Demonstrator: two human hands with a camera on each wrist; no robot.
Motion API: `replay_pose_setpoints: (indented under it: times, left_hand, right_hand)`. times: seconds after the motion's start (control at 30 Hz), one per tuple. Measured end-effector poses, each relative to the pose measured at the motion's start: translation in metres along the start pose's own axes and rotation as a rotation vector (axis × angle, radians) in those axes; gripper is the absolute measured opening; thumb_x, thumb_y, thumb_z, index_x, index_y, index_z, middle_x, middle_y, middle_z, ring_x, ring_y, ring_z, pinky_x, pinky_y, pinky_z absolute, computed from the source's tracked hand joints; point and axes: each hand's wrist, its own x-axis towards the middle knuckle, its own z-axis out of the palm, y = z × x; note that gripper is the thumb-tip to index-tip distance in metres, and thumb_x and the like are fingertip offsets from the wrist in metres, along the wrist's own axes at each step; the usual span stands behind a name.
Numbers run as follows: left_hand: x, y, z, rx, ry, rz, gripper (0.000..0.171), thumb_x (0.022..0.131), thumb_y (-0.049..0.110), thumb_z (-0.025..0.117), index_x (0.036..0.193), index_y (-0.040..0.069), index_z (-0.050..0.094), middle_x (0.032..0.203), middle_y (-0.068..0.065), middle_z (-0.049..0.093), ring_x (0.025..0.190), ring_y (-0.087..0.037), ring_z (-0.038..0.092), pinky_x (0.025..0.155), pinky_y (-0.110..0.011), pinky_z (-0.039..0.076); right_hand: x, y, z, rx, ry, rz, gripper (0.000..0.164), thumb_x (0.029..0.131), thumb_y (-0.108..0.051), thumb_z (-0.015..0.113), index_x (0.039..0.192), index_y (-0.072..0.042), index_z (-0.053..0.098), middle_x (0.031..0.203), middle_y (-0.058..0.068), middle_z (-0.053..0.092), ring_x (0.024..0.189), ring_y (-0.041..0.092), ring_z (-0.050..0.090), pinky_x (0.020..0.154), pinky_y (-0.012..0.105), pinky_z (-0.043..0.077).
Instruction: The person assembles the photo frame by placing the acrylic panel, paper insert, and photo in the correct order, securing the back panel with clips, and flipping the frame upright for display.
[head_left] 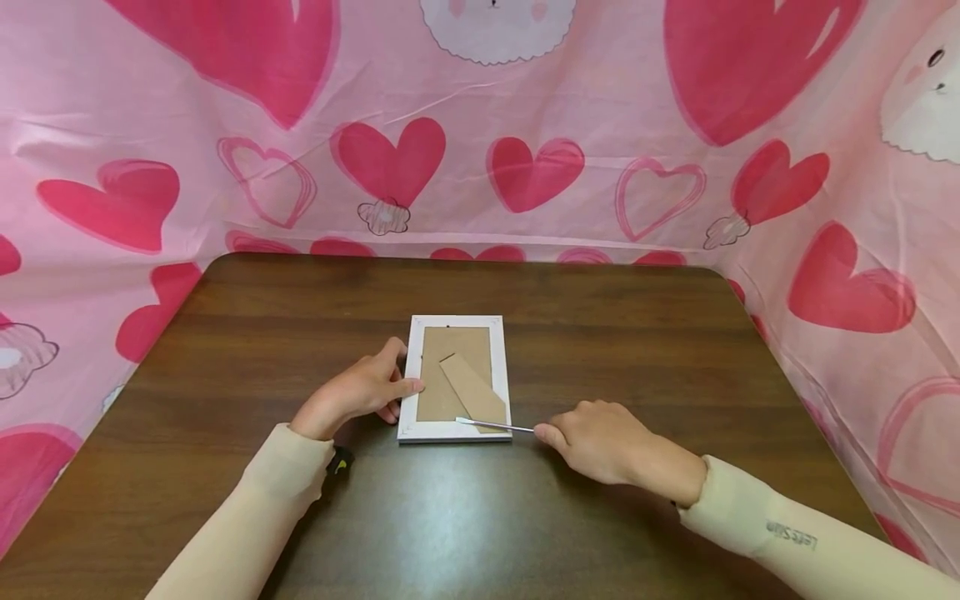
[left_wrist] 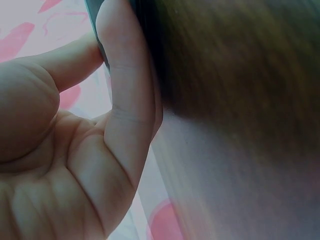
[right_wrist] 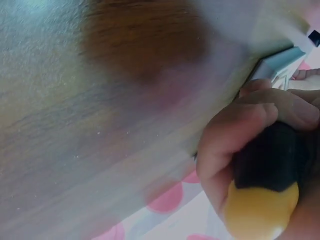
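Note:
A white picture frame (head_left: 497, 358) lies face down on the table, its brown backing board (head_left: 438, 396) and slanted easel leg (head_left: 474, 390) facing up. My left hand (head_left: 363, 385) grips the frame's left side, thumb on top of the border and fingers at the outer edge. A screwdriver (head_left: 501, 427) with a yellow and black handle (right_wrist: 262, 210) is gripped in my right hand (head_left: 603, 440), right of the frame. Its flat metal tip sits over the backing's lower edge, across the foot of the leg; whether it touches is unclear.
The dark wooden table (head_left: 615, 333) extends around the frame on all sides. Behind it and at both sides hangs a pink cloth (head_left: 465, 100) printed with hearts. A small dark thing (head_left: 340, 461) shows at the left wrist.

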Motion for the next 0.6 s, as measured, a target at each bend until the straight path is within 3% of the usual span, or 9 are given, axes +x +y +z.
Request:
replay_pose_setpoints:
  times: [0.1,0.23,0.47,0.6]
  left_hand:
    - [0.001,-0.001,0.001,-0.001,0.005,-0.006,0.047,0.089,0.022,0.069,0.117,0.006,0.036,0.086,-0.018,0.054,0.055,-0.026,0.059,0.054,-0.035,0.056]
    - [0.001,-0.001,0.002,0.003,0.005,-0.003,0.048,0.089,0.023,0.07,0.118,0.006,0.036,0.085,-0.018,0.053,0.055,-0.026,0.058,0.053,-0.035,0.055]
    - [0.001,0.0,0.001,-0.001,-0.001,-0.003,0.046,0.089,0.021,0.07,0.116,0.007,0.036,0.086,-0.018,0.053,0.055,-0.026,0.058,0.054,-0.036,0.056]
    - [0.001,0.0,0.0,0.007,-0.003,-0.014,0.046,0.088,0.021,0.07,0.117,0.008,0.036,0.087,-0.018,0.054,0.057,-0.026,0.058,0.054,-0.036,0.056]
  right_hand:
    - [-0.001,0.0,0.001,0.025,0.018,-0.024,0.033,0.101,-0.048,0.041,0.091,-0.03,0.067,0.067,-0.013,0.055,0.071,0.009,0.057,0.066,0.036,0.048]
    - [-0.003,-0.002,0.003,0.016,0.02,0.02,0.038,0.101,-0.05,0.039,0.082,-0.03,0.064,0.054,-0.01,0.043,0.061,0.007,0.05,0.061,0.033,0.045]
    - [-0.004,-0.01,0.006,-0.028,0.013,0.12,0.06,0.099,-0.061,0.028,0.057,-0.025,0.052,0.052,-0.007,0.043,0.053,0.009,0.047,0.055,0.035,0.045]
    - [-0.003,-0.014,0.007,-0.014,-0.018,0.15,0.064,0.098,-0.064,0.026,0.055,-0.023,0.05,0.053,-0.005,0.046,0.055,0.011,0.048,0.058,0.037,0.047]
